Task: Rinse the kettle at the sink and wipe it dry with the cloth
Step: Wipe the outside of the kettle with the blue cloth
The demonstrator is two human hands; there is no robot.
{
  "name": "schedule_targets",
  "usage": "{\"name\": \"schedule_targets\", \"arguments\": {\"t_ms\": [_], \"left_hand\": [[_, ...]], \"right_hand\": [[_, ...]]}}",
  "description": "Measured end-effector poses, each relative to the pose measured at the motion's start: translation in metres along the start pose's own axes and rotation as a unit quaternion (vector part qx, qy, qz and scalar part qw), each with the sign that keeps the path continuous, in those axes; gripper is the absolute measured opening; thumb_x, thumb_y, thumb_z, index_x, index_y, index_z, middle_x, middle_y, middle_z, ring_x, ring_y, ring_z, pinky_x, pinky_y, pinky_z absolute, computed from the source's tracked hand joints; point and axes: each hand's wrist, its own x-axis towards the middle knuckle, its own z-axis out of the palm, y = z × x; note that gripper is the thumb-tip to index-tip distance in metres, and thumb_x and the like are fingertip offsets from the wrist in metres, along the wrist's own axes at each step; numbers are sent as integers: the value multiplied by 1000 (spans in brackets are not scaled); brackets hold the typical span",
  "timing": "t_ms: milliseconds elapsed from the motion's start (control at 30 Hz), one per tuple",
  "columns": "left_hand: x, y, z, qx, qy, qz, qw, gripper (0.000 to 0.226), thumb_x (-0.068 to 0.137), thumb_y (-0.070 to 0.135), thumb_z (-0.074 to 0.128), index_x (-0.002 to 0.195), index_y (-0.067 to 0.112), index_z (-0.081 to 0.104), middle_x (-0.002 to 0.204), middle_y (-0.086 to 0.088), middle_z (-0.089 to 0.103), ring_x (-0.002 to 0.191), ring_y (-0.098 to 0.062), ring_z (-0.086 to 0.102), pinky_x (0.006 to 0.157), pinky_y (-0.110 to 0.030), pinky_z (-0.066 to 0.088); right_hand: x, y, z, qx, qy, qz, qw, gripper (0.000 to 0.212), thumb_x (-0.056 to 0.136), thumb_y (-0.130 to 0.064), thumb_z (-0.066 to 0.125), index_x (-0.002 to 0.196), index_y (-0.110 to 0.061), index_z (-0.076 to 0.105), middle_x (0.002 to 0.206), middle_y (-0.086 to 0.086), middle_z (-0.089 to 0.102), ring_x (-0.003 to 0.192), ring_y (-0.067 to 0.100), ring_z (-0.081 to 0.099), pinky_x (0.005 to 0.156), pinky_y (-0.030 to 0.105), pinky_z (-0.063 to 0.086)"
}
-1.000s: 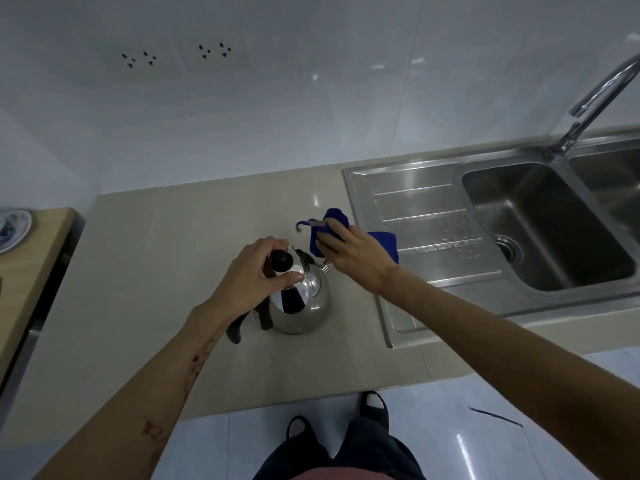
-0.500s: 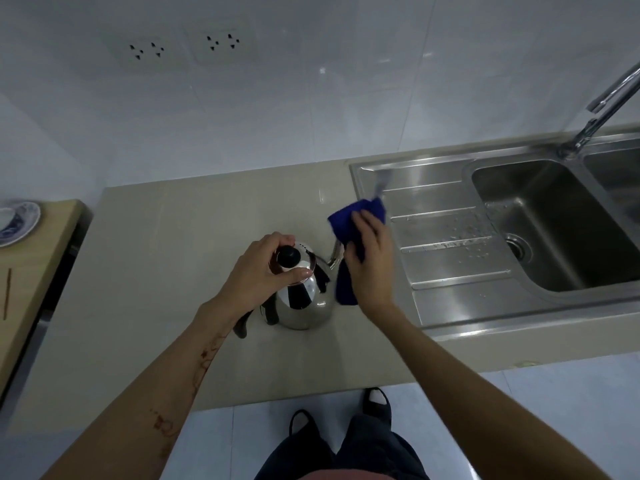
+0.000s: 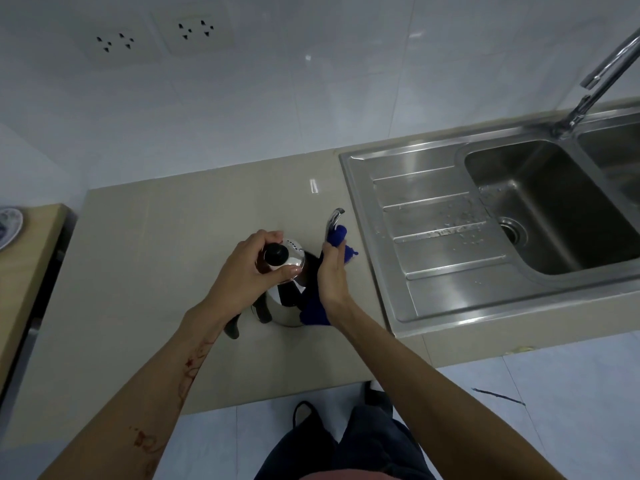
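A shiny steel kettle [image 3: 284, 306] with a black lid knob and black handle stands on the beige counter [image 3: 145, 258], left of the sink. My left hand [image 3: 247, 271] grips the lid from above, fingers around the knob. My right hand [image 3: 331, 277] presses a blue cloth [image 3: 313, 315] against the kettle's right side. The cloth wraps around the base of the spout, whose steel tip [image 3: 335, 216] sticks out above it. The kettle's body is partly hidden by both hands.
A steel sink [image 3: 554, 202] with a ribbed drainboard [image 3: 433, 237] holding water drops lies to the right, a tap [image 3: 602, 74] over it. A wooden table with a plate [image 3: 8, 226] is at far left. Wall sockets [image 3: 114, 41] above. My feet stand below the counter edge.
My right hand has swung the blue cloth from behind the spout down along the kettle's right side. My left hand stays on the lid. The view has shifted slightly.
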Motion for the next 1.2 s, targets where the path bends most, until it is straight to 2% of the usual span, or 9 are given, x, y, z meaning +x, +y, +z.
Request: {"name": "schedule_targets", "arguments": {"t_ms": [200, 333, 467, 633, 733, 833, 967, 1100, 1200], "left_hand": [[0, 2, 1, -4, 11, -3, 1000, 51, 77, 27, 80, 121, 21, 57, 136, 11, 55, 123, -5, 49, 83, 3, 35], [-1, 2, 2, -19, 11, 4, 1000, 50, 78, 26, 79, 122, 19, 56, 139, 13, 52, 121, 4, 49, 84, 5, 33], [2, 1, -3, -7, -20, -2, 1000, 51, 79, 32, 76, 124, 24, 54, 141, 16, 48, 125, 1, 47, 87, 3, 35], [14, 10, -25, 33, -137, 10, 990, 45, 80, 33, 76, 117, 38, 53, 143, 26, 43, 125, 14, 41, 108, -18, 36], [22, 14, -39, 136, -183, 40, 973, 54, 76, 38, 78, 122, 47, 51, 145, 28, 38, 139, 6, 23, 115, -25, 21], [11, 5, -34, 161, -90, 27, 982, 77, 69, 49, 80, 137, 40, 46, 147, 22, 35, 139, -5, 24, 114, -32, 25], [-12, -2, -7, 161, 77, -31, 983, 81, 59, 54, 84, 127, 22, 55, 114, 12, 50, 114, -12, 44, 92, -29, 42], [-3, 2, -16, 136, 27, -26, 990, 82, 55, 52, 88, 126, 22, 61, 109, 13, 61, 106, -12, 56, 93, -36, 48], [3, 8, -22, 115, -3, -22, 993, 77, 54, 42, 91, 125, 27, 63, 112, 16, 63, 108, -8, 57, 95, -31, 48]], "right_hand": [[40, 36, -6, -14, 43, 110, 993, 97, 66, -82, 19, 141, -25, 43, 134, 10, 56, 122, 33, 52, 109, 55, 37], [-9, 26, 0, -67, 51, 99, 992, 57, 95, -57, 22, 128, -17, 47, 122, 10, 57, 109, 26, 55, 103, 48, 43], [-47, 12, -12, -68, 42, -29, 996, 11, 100, -17, 42, 101, -19, 53, 104, 12, 60, 85, 18, 59, 75, 29, 48], [-82, -51, -32, -146, -29, -224, 963, 26, 98, -12, 52, 119, -20, 64, 98, 1, 67, 78, 9, 61, 72, 20, 46], [-83, -100, -37, -133, -15, -323, 937, 32, 95, -13, 56, 123, -24, 65, 103, -1, 69, 83, 9, 62, 74, 19, 50], [-66, -130, -39, -178, -35, -365, 913, 31, 95, -14, 57, 125, -20, 64, 101, -11, 66, 85, 3, 60, 76, 18, 47], [-39, -132, -30, -291, -120, -392, 864, 34, 97, -15, 57, 130, -17, 59, 112, -8, 63, 90, 2, 58, 81, 13, 44], [-18, -120, -25, -423, -235, -364, 796, 37, 98, -16, 57, 135, -15, 56, 124, 6, 65, 102, 9, 55, 92, 21, 40], [-5, -99, -36, -411, -299, -245, 826, 34, 100, -28, 54, 133, -24, 58, 112, 2, 69, 92, 14, 64, 87, 25, 50]]}}
